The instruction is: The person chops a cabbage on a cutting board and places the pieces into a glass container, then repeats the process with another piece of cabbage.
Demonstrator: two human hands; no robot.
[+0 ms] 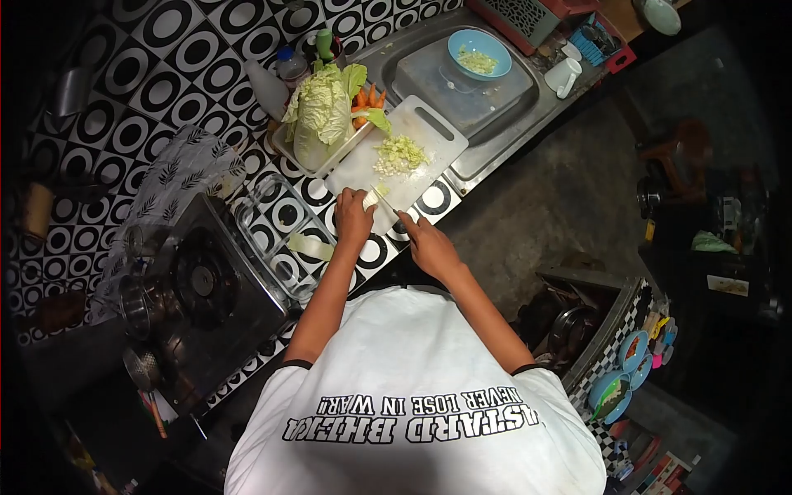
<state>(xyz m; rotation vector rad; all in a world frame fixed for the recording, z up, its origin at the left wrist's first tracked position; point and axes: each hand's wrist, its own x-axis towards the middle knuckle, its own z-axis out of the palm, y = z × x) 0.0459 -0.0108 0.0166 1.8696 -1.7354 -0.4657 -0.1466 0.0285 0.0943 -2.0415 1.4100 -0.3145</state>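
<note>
Filling blue bowl (456, 51): chopped cabbage (478, 61)

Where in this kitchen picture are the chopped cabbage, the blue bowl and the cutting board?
chopped cabbage pile (400, 155): head view, middle of the heap.
blue bowl (453, 54): head view, on its left rim.
cutting board (417, 183): head view, on a bare white part below the pile.
</note>
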